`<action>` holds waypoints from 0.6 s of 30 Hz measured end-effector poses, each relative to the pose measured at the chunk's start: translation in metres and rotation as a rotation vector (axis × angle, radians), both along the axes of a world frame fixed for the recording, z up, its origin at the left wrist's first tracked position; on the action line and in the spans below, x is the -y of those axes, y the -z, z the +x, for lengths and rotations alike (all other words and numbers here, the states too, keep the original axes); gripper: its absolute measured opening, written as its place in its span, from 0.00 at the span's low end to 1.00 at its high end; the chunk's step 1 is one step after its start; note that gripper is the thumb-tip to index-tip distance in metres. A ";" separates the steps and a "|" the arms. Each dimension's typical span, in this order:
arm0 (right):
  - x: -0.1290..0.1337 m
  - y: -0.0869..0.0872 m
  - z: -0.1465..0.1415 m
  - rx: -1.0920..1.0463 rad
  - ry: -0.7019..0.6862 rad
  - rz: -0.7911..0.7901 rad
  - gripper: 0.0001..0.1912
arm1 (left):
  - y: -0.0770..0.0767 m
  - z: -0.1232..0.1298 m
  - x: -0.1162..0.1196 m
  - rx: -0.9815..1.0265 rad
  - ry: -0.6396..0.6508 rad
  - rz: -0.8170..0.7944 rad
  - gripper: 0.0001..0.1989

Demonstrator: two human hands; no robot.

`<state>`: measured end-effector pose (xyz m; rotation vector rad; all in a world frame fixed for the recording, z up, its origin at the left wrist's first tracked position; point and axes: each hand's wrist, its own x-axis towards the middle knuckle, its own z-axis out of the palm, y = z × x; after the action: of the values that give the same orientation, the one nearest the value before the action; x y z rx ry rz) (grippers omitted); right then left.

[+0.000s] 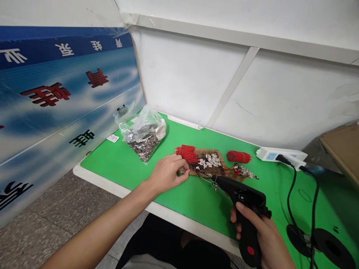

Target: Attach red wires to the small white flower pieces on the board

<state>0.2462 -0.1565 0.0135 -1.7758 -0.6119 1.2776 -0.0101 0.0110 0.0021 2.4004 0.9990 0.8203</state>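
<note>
My right hand (263, 231) is wrapped round the grip of a black soldering gun (242, 194), whose tip points left over a brown board (221, 155). My left hand (169, 172) is closed in a pinch at the board's near left edge, close to the tip; what its fingers hold is too small to make out. Behind the fingers lies a row of red wires (186, 152) on the board. Several small silvery metal pieces (210, 160) are spread beside them.
A clear bag of metal parts (144, 144) stands at the left on the green mat (179, 201). To the right lie a red wire bundle (238, 157), wired pieces (242, 171), a white power strip (280, 154) with black cables, and a black spool (333, 246). White panels border the back.
</note>
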 end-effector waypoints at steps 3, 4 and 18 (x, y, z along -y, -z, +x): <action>0.000 -0.002 0.000 0.008 -0.013 -0.010 0.30 | 0.000 0.000 -0.001 -0.001 0.005 -0.005 0.04; 0.000 -0.003 0.000 0.016 -0.022 -0.011 0.30 | 0.000 0.000 -0.001 -0.001 0.007 -0.007 0.04; 0.004 -0.005 -0.003 0.124 -0.014 -0.040 0.33 | 0.001 0.000 -0.001 -0.009 0.004 -0.019 0.04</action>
<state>0.2432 -0.1609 0.0186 -1.8974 -0.6732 1.2032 -0.0101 0.0118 0.0007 2.3917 1.0004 0.7952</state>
